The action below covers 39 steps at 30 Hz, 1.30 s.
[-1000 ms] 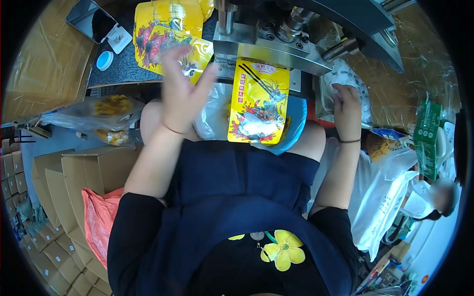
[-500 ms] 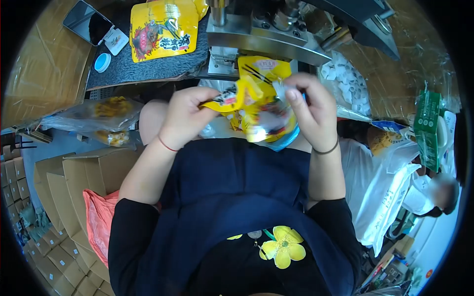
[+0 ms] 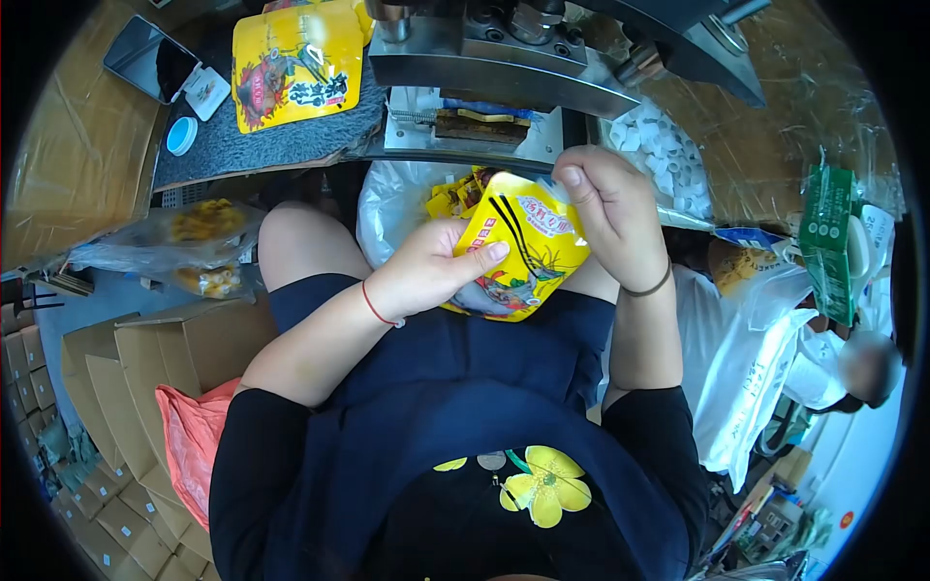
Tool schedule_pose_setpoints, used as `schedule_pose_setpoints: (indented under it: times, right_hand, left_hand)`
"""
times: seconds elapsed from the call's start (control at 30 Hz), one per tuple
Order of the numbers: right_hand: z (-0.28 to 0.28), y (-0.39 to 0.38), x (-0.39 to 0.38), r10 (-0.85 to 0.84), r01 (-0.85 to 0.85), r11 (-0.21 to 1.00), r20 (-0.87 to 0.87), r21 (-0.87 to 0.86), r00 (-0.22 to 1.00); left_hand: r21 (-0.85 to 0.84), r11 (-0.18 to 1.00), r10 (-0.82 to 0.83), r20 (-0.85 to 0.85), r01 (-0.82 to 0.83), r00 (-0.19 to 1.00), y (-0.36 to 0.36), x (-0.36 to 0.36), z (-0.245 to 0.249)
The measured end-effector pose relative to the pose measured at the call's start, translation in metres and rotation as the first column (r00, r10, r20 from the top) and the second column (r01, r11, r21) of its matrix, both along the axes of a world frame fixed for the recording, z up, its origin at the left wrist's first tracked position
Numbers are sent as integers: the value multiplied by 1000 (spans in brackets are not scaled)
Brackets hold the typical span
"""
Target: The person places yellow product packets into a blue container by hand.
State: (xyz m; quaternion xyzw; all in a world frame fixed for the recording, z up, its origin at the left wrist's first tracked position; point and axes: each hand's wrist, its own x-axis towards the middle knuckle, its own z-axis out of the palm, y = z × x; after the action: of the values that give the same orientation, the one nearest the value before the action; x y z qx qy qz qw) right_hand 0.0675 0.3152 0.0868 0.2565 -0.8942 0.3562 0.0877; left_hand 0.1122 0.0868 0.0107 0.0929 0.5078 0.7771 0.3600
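Press head [image 3: 494,58] is landmark. Under it: narrow slot, looks open but dim, not sure. Just below it: left hand [image 3: 426,271] and right hand [image 3: 610,213] gripping yellow pouch [image 3: 518,247] fill the gap over the lap, no way straight in. Below-left of it: white bag [image 3: 387,208] of pouches blocks. Right of it: heap of white caps [image 3: 664,160], close, tight pass. Left of it: grey mat [image 3: 252,145], bare strip along near edge passable; spare pouch [image 3: 291,63] covers far part.
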Motion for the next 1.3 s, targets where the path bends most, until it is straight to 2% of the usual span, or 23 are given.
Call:
schedule_pose_setpoints:
  times: [0.13, 0.23, 0.3, 0.33, 0.4, 0.5, 0.53, 0.57, 0.63, 0.7, 0.73, 0.77, 0.8, 0.9, 0.93, 1.0, 1.03, 1.07, 1.1, 1.13, 1.17, 1.23, 1.3]
  right_hand:
    - [0, 12, -7, 154, -158, 987, 214, 2, 965]
    - [-14, 35, -22, -228, 263, 931, -157, 252, 961]
    - [-28, 65, -34, -354, 409, 769, -207, 490, 912]
    - [-35, 75, -35, -339, 364, 739, -153, 566, 928]
    - [-52, 85, -44, -291, 322, 801, -141, 505, 946]
    - [-61, 90, -48, -293, 293, 849, -70, 439, 953]
    - [-64, 92, -49, -296, 297, 861, -68, 413, 953]
    - [-66, 95, -48, -301, 302, 871, -65, 388, 951]
    - [-69, 99, -47, -308, 338, 881, -141, 331, 941]
    - [-69, 99, -40, -360, 388, 880, -149, 275, 921]
    - [-64, 96, -35, -406, 424, 871, -121, 247, 906]
    - [-60, 93, -30, -450, 460, 861, -95, 218, 888]
    - [-56, 90, -25, -463, 469, 865, -77, 179, 883]
    - [-38, 79, -11, -397, 403, 912, -88, 69, 913]
    - [-34, 74, -8, -391, 415, 901, -177, 129, 903]
    - [-29, 55, -3, -313, 320, 945, -111, 59, 943]
    - [-27, 44, -1, -272, 274, 961, -81, 23, 959]
    - [-27, 27, -1, -188, 194, 980, -129, 33, 974]
    - [-29, 9, 3, -167, 165, 986, -77, -30, 983]
    - [-28, -2, 7, -106, 110, 992, 74, -62, 992]
    - [-20, -11, 4, 18, -12, 995, 67, -99, 998]
    - [-14, -23, -1, 35, -30, 975, 19, -219, 999]
    - [-7, -37, -4, -14, 30, 960, 61, -279, 998]
  left_hand:
    - [51, 993, -112, 199, 104, 974, 4, -2, -1]
    - [68, 995, -82, 164, 72, 983, 0, -7, -18]
    - [99, 993, 49, 202, -71, 978, -4, -22, -18]
    - [94, 989, 93, 213, -116, 973, -7, -31, -17]
    - [68, 978, 177, 247, -199, 953, -10, -47, -11]
    - [67, 981, 159, 272, -184, 949, -17, -62, -10]
    - [-120, 956, 274, 51, -266, 960, -20, -65, -10]
    - [-278, 885, 331, -186, -373, 925, -25, -67, -11]
    - [-457, 629, 272, -629, -629, 728, -41, -72, -14]
    - [-193, 256, 103, -969, -947, 225, -83, -98, -8]
    - [-223, 145, -197, -961, -964, 193, -107, -111, -12]
    - [-214, 30, -482, -859, -976, 173, -130, -118, -14]
    - [-287, 19, -600, -770, -958, 219, -146, -112, -39]
    - [-463, 168, -620, -736, -871, 272, -132, -64, -13]
    - [-468, 194, -590, -758, -862, 279, -133, -60, -14]
    - [-480, 325, -146, -877, -815, 458, -134, -51, -19]
    - [-460, 393, 90, -843, -796, 531, -132, -46, -18]
    - [-268, 629, 484, -600, -730, 637, -116, -42, -19]
    - [-322, 664, 401, -609, -675, 685, -107, -37, -15]
    - [-374, 692, 315, -613, -618, 725, -99, -33, -9]
    - [-425, 713, 227, -612, -558, 757, -91, -32, -6]
    - [-349, 801, 227, -575, -487, 786, -69, -28, -10]
    - [-414, 830, 155, -474, -374, 867, -51, -24, -3]
